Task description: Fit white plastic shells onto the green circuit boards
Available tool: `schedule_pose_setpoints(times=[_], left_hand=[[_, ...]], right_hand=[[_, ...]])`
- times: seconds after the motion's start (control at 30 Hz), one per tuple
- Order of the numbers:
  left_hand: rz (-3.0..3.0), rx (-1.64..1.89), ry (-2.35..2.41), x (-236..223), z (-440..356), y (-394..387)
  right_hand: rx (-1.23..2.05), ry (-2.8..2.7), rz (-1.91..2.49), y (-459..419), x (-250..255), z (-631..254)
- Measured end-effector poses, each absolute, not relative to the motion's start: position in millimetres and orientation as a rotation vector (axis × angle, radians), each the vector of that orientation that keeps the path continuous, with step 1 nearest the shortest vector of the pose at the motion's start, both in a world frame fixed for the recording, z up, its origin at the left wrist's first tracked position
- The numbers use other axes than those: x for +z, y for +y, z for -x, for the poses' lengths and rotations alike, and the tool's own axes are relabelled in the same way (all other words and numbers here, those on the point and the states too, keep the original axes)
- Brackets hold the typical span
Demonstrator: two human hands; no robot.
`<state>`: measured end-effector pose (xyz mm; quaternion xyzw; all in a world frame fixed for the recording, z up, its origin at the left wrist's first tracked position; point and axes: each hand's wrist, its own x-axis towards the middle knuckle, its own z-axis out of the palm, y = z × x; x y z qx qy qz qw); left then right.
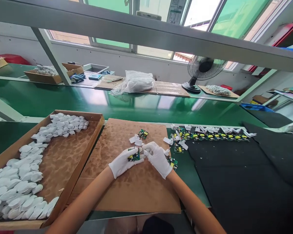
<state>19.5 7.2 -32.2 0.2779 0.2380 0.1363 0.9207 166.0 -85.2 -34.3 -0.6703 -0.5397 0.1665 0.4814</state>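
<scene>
In a white glove, my left hand (125,162) grips a small green circuit board (134,156) with a yellow part on it. My right hand (158,158), gloved too, is closed in a pinch right beside that board; what its fingertips hold is hidden. Just beyond my hands, another circuit board (143,133) lies on the cardboard sheet (136,195) with white plastic pieces (136,140) around it. Right of my right wrist, a further circuit board (172,163) lies at the cardboard's edge.
On the left stands a cardboard tray (85,156) with many white oval pieces (21,187). A row of circuit boards (211,137) with white pieces runs along the back of a black mat (234,175). Behind are a plastic bag (138,82) and a fan (205,66). A metal beam (146,35) crosses overhead.
</scene>
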Motion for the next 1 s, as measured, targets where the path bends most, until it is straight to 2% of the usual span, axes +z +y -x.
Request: schedule_pose_setpoints(times=[0.33, 0.67, 1.0], left_hand=[[-0.414, 0.321, 0.537, -30.6, -21.1, 5.1], [-0.453, 0.474, 0.628, -35.5, -25.0, 2.7], [-0.494, 0.507, 0.658, -41.4, -25.6, 0.1]], right_hand=[[0.325, -1.288, 1.717, -90.0, -21.9, -157.6], [0.298, -1.433, 1.501, -92.6, -19.6, -150.9], [0.028, -1.684, 1.858, -88.2, -39.7, -147.6]])
